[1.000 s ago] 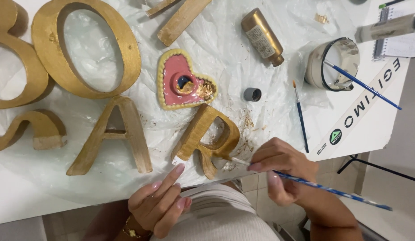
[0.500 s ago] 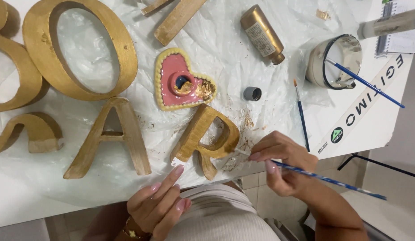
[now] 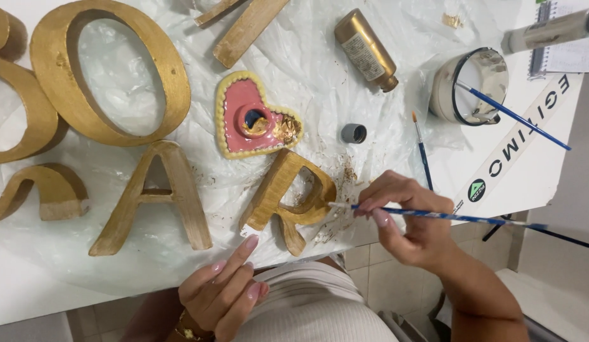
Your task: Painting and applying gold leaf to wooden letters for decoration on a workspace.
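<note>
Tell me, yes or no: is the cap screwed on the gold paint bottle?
No: the gold paint bottle lies on its side with its neck bare, and the small grey cap sits apart from it on the plastic sheet.

Bright, even light falls from overhead, with soft short shadows. Mild glare whitens the plastic sheet (image 3: 319,69) at upper centre. Focus is sharp; the frame edges curve slightly.

Open plastic sheet (image 3: 307,69) lay above the letter R (image 3: 293,196); the heart dish (image 3: 244,107), grey cap (image 3: 353,133) and letter A (image 3: 152,199) crowded its upper and left sides.
</note>
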